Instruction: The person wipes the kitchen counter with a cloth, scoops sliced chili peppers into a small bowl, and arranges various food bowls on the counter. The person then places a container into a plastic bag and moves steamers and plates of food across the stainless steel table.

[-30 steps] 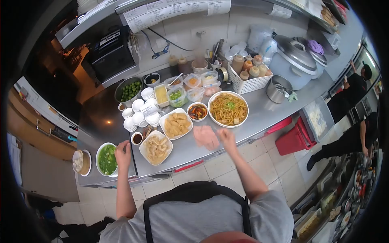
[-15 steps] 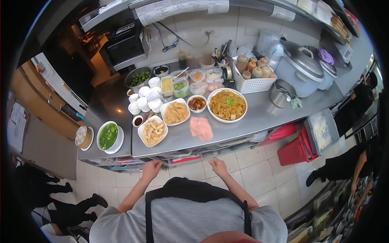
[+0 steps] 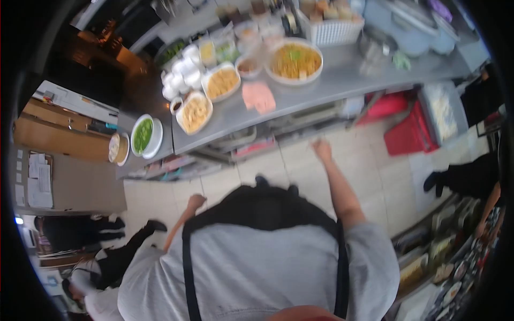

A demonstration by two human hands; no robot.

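Note:
My left hand (image 3: 196, 201) hangs low in front of the black apron (image 3: 262, 208), loosely closed, with nothing seen in it. Farther forward, my right hand (image 3: 321, 150) is over the tiled floor, fingers curled and somewhat blurred, also without any visible object. Neither hand touches the steel counter (image 3: 225, 115). Nearest its front edge are a pink cloth (image 3: 258, 97) and a white dish of pale fried pieces (image 3: 194, 113). Behind them stand a dish of golden fried food (image 3: 222, 83), a small bowl of dark red food (image 3: 248, 66) and a large bowl of noodles (image 3: 295, 61).
At the counter's left end are a bowl of green soup (image 3: 143, 136) and a round steamer basket (image 3: 115, 148). A red bin (image 3: 409, 134) and a grey tub of white food (image 3: 443, 112) stand right. People (image 3: 131, 251) are at left and right (image 3: 471, 176).
The view has tilted down and turned, so the counter sits higher. My right hand has reached out to the right; my left hand has dropped back toward my body. Both stay without objects.

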